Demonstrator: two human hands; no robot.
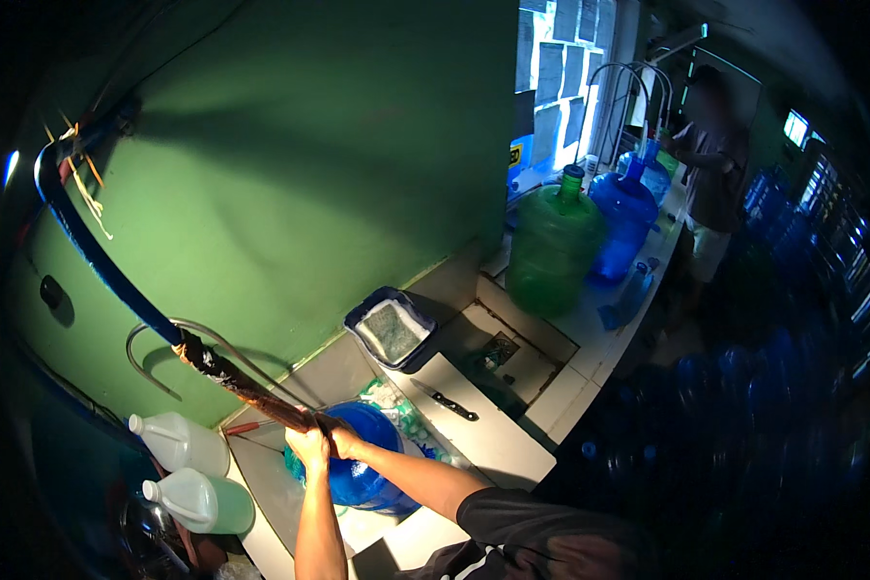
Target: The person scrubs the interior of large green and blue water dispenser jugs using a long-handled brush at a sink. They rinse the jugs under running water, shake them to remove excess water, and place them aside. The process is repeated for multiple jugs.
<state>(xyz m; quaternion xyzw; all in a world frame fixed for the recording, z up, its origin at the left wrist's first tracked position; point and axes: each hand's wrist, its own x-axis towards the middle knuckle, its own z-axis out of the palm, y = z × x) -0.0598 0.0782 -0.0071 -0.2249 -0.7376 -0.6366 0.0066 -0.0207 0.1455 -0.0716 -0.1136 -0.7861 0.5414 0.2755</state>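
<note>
Both my hands are closed around the dark, taped lower end of a blue hose [106, 266]. My left hand [309, 450] grips it over the blue water jug [369, 488], its fingers wrapped round. Close against it, my right hand [341, 438] holds the same end from the right side. Below my hands the jug sits in a tiled sink basin, partly hidden by my hands and forearms. Small white and green pieces [401, 411] lie behind the jug. Whether the hose end reaches into the jug is hidden.
A black-handled knife [451, 404] lies on the white ledge beside a dark blue tub [419, 360]. Two detergent jugs [203, 503] stand at left. Green [554, 251] and blue [621, 217] water jugs line the far counter, where another person [713, 164] stands.
</note>
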